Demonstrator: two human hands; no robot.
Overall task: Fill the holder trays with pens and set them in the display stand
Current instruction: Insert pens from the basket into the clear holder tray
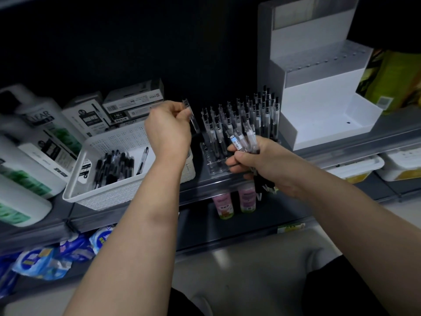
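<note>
Though dimly lit and blurred toward the left edge, reads as a shop aisle: grey metal shelf (355, 144) against a black back panel, pale floor (250, 270) below

On the shelf, left to right:
- white shampoo bottles (38, 133), leaning and lying
- stacked pen boxes (132, 103) at the back
- white perforated basket (109, 195), holding loose pens (114, 165) on its bottom
- clear holder tray (214, 165) just right of the basket, carrying rows of upright pens (250, 115), with its front strip showing as bare clear plastic
- white stepped display stand (319, 87) just beside the tray, well clear of both hands
- green-and-yellow pack (391, 83) behind the stand's right side

Below the shelf: pink bottles (234, 201), blue packets (45, 261), white tubs (355, 167) at right

Left hand (168, 131): raised near the basket's far right corner, fingers curled, pinching a single clear pen (191, 117) near its top; pen tilted, lower end toward the tray's left side

Right hand (257, 163): wrapped round a bundle of pens (243, 137) in front of the tray, upper ends fanning up and left, lower ends poking out beneath the hand past the shelf edge

In the way: left forearm across the basket's right end; right hand and bundle covering the tray's front right corner and the lower parts of several upright pens
</note>
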